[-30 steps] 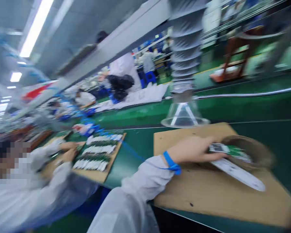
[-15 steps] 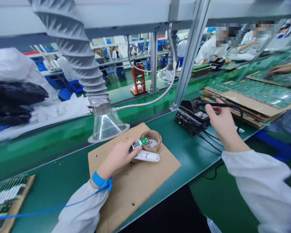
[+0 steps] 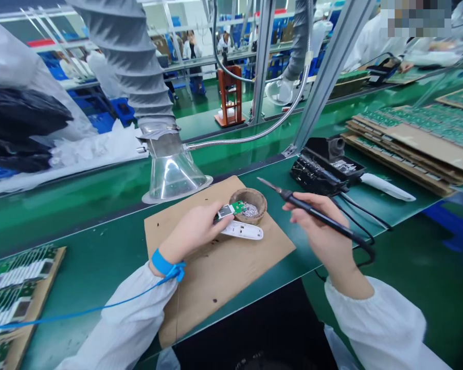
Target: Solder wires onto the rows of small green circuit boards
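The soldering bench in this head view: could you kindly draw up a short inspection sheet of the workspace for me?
Surface: cardboard mat on a green bench.
Job's things: green circuit board, white plastic part, wooden bowl of silvery scraps.
Clutter: stacked circuit-board trays to the right.
Hands: left hand holds the board; right hand holds a soldering iron.
Cables: black iron cord; blue wrist-strap cord.
Surroundings: clear fume hood; co-workers beyond.
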Demonstrator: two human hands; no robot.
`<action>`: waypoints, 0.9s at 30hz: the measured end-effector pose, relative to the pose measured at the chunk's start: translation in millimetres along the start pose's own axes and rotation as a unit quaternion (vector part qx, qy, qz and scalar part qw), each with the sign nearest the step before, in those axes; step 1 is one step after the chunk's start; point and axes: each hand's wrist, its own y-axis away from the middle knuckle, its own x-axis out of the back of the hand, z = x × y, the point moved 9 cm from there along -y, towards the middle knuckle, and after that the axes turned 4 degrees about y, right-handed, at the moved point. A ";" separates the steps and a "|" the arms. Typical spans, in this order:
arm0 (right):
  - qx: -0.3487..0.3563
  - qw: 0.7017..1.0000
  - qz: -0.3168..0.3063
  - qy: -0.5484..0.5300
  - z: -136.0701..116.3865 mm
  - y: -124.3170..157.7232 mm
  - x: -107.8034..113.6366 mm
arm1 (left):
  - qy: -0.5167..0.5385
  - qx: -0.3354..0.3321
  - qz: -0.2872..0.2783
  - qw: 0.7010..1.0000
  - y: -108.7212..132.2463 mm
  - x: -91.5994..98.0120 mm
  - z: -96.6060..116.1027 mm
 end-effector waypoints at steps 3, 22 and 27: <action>-0.022 0.999 -0.003 0.040 0.4 3.8 -5.3 | -0.001 0.002 0.002 1.000 -0.1 0.9 -0.7; -0.009 0.997 -0.049 0.061 1.8 2.4 -29.1 | 0.004 -0.006 0.015 1.000 1.6 4.1 0.8; -0.011 0.997 -0.042 0.065 -0.2 2.1 -27.9 | -0.019 -0.010 0.018 1.000 1.7 3.9 1.0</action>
